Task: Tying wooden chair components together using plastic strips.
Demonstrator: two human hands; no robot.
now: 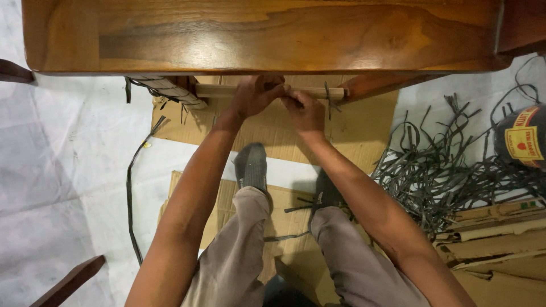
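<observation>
While both arms reach forward, left hand (254,95) and right hand (307,111) meet — fingers pinched on a dark strap (296,102).

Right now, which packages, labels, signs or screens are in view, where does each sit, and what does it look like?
Dark rounded container: far right edge, beside the pile of dark strips; cut off by the frame.
Label on that container: rectangular, yellow with red border and small red emblem.
Flattened brown cardboard pieces: lower right, stacked on the floor; plain, with one small green mark.
No signs or screens.
</observation>
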